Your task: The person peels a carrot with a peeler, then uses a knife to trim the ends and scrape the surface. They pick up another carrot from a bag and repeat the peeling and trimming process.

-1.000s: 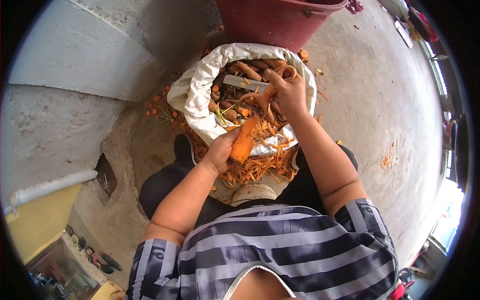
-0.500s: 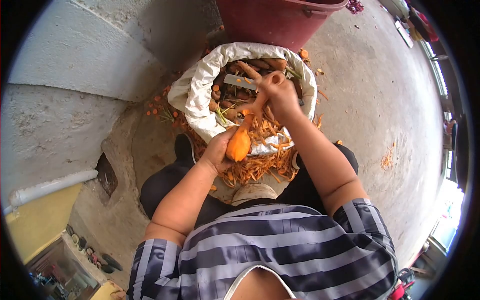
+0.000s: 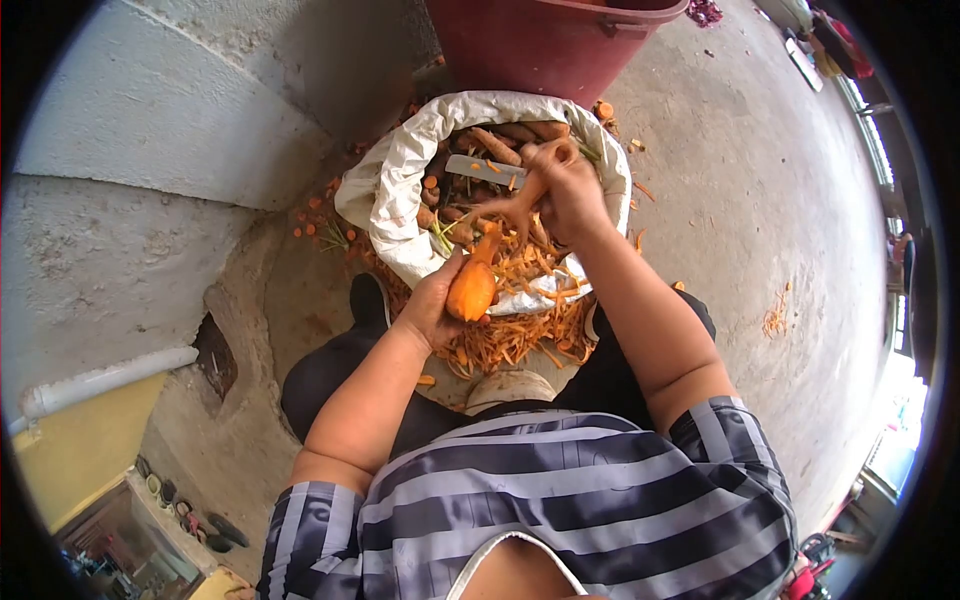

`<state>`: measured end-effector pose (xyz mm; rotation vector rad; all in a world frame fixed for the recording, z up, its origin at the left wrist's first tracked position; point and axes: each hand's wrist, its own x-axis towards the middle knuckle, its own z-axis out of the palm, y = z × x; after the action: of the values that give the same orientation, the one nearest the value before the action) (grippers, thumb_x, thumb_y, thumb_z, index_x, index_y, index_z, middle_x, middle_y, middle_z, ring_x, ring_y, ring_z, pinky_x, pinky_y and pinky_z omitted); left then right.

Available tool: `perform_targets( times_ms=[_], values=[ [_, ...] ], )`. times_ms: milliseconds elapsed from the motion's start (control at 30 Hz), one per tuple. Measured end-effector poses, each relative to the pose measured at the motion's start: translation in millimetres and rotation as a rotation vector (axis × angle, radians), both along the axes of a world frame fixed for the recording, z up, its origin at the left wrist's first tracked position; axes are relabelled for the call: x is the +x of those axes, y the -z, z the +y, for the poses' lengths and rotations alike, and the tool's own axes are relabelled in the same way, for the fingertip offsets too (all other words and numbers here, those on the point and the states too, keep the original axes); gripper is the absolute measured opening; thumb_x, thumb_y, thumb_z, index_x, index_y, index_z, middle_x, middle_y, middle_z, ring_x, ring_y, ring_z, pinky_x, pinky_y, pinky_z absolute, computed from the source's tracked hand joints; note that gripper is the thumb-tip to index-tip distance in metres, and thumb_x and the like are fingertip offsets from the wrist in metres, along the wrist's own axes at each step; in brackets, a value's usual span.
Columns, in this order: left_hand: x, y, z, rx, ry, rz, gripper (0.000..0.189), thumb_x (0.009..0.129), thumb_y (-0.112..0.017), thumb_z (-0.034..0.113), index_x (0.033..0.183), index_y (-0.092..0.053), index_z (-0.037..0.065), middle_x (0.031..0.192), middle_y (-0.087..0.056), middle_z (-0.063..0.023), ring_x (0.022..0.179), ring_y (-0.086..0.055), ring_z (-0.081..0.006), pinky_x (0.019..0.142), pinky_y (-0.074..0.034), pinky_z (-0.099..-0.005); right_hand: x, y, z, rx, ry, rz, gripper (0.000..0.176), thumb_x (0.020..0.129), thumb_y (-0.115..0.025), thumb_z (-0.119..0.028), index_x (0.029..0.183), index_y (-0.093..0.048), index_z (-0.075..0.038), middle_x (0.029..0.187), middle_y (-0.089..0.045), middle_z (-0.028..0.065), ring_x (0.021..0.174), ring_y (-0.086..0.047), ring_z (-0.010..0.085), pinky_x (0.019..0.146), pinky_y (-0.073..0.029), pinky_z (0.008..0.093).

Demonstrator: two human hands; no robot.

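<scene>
In my left hand (image 3: pixel 430 305) is a peeled orange carrot (image 3: pixel 471 293), its thick end towards me and its narrow part pointing up over the near rim of a white sack (image 3: pixel 395 180). My right hand (image 3: pixel 572 195) is closed round a brownish Y-shaped peeler (image 3: pixel 528 200), somewhat blurred by motion, its forked end just above the carrot's narrow part. Several unpeeled carrots (image 3: pixel 495 147) fill the sack. Across them, left of my right hand, lies a flat knife blade (image 3: pixel 485 169) with orange scraps on it; its handle end is hidden behind the hand.
Orange peelings (image 3: pixel 515 340) heap over the sack's near rim and onto the floor. A large dark red tub (image 3: pixel 520 55) stands just behind the sack. Cut carrot ends (image 3: pixel 312 218) lie to the left, by the rough wall (image 3: pixel 110 240). Concrete floor (image 3: pixel 740 200) stretches right.
The carrot and my left hand have shifted slightly left. My right hand, with the peeler, has moved slightly right. The sack and tub appear a little shifted in view.
</scene>
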<state>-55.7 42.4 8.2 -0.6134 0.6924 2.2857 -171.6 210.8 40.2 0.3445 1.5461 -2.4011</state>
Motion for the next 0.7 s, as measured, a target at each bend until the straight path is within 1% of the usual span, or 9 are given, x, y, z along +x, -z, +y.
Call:
perform_targets(
  times_ms=[33, 100, 167, 267, 367, 467, 500, 600, 700],
  values=[
    [0.6, -1.7, -0.3, -0.039, 0.027, 0.064, 0.045, 0.087, -0.043, 0.041, 0.110, -0.044, 0.003, 0.083, -0.054, -0.0092, 0.073, -0.058, -0.0204, 0.051, -0.051, -0.0316, 1.4, 21.1, -3.1, 0.022, -0.108, 0.103, 0.022, 0.074, -0.067, -0.019, 0.081, -0.053, -0.004, 0.067, -0.052, 0.0036, 0.056, -0.052, 0.0118, 0.042, -0.038, 0.0228],
    [2.6, -3.1, -0.6, -0.118, 0.081, 0.188, 0.044, 0.087, -0.046, 0.039, 0.111, -0.044, 0.003, 0.086, -0.054, -0.0082, 0.074, -0.058, -0.0196, 0.051, -0.052, -0.0315, -12.1, 25.5, 5.5, 0.103, 0.012, 0.023, 0.021, 0.074, -0.067, -0.017, 0.080, -0.053, -0.004, 0.066, -0.053, 0.0036, 0.055, -0.052, 0.0116, 0.042, -0.039, 0.0232],
    [2.9, -1.9, -1.4, -0.116, 0.082, 0.162, 0.040, 0.085, -0.050, 0.035, 0.110, -0.045, 0.004, 0.087, -0.053, -0.0072, 0.074, -0.057, -0.0187, 0.052, -0.052, -0.0309, -21.6, 25.0, 13.5, 0.214, 0.201, 0.099, 0.018, 0.075, -0.066, -0.015, 0.078, -0.053, -0.004, 0.064, -0.055, 0.0039, 0.050, -0.051, 0.0111, 0.041, -0.038, 0.0232],
    [-1.0, -7.3, -3.8, -0.117, 0.060, 0.038, 0.042, 0.082, -0.057, 0.027, 0.114, -0.043, 0.004, 0.092, -0.053, -0.0080, 0.076, -0.057, -0.0180, 0.053, -0.052, -0.0303, -26.2, 26.3, 19.8, 0.295, 0.194, 0.061, 0.017, 0.077, -0.065, -0.016, 0.078, -0.053, -0.004, 0.060, -0.055, 0.0045, 0.052, -0.053, 0.0116, 0.042, -0.039, 0.0239],
    [-2.9, -2.1, -7.5, -0.127, 0.043, 0.003, 0.043, 0.080, -0.059, 0.021, 0.116, -0.042, 0.004, 0.092, -0.053, -0.0089, 0.081, -0.057, -0.0178, 0.057, -0.052, -0.0299, -20.7, 55.9, 18.1, 0.285, -0.024, 0.016, 0.023, 0.079, -0.063, -0.021, 0.088, -0.054, -0.003, 0.072, -0.056, 0.0066, 0.059, -0.056, 0.0127, 0.050, -0.045, 0.0260],
    [0.6, -3.4, -6.7, -0.278, 0.101, 0.153, 0.042, 0.081, -0.055, 0.022, 0.117, -0.042, 0.004, 0.090, -0.055, -0.0096, 0.084, -0.056, -0.0172, 0.059, -0.051, -0.0285, -13.1, 48.3, 13.8, -0.070, -0.248, -0.184, 0.032, 0.081, -0.061, -0.028, 0.098, -0.051, -0.003, 0.078, -0.055, 0.0074, 0.059, -0.056, 0.0144, 0.060, -0.050, 0.0302],
    [0.6, -7.0, -5.8, -0.352, 0.131, 0.227, 0.041, 0.082, -0.053, 0.023, 0.117, -0.042, 0.004, 0.090, -0.055, -0.0099, 0.086, -0.055, -0.0170, 0.060, -0.050, -0.0279, -20.4, 73.3, 18.3, 0.071, -0.310, -0.206, 0.041, 0.080, -0.060, -0.027, 0.111, -0.047, -0.004, 0.091, -0.056, 0.0118, 0.074, -0.059, 0.0208, 0.070, -0.049, 0.0374],
    [-0.8, -13.2, -5.0, -0.371, 0.057, 0.298, 0.045, 0.079, -0.056, 0.023, 0.117, -0.041, 0.004, 0.090, -0.055, -0.0095, 0.085, -0.054, -0.0163, 0.061, -0.050, -0.0267, -27.9, 138.2, 32.6, 1.436, -0.390, 0.218, 0.045, 0.076, -0.061, -0.022, 0.116, -0.045, -0.009, 0.103, -0.055, 0.0136, 0.094, -0.054, 0.0272, 0.079, -0.044, 0.0421],
    [-4.9, -6.5, -20.8, -0.170, 0.006, 0.169, 0.051, 0.074, -0.062, 0.019, 0.118, -0.041, 0.003, 0.091, -0.053, -0.0088, 0.083, -0.054, -0.0163, 0.064, -0.050, -0.0280, -15.7, 162.4, 37.7, 1.699, -0.293, 0.440, 0.048, 0.073, -0.060, -0.021, 0.117, -0.045, -0.013, 0.113, -0.051, 0.0119, 0.109, -0.044, 0.0282, 0.088, -0.037, 0.0434]
  ],
)
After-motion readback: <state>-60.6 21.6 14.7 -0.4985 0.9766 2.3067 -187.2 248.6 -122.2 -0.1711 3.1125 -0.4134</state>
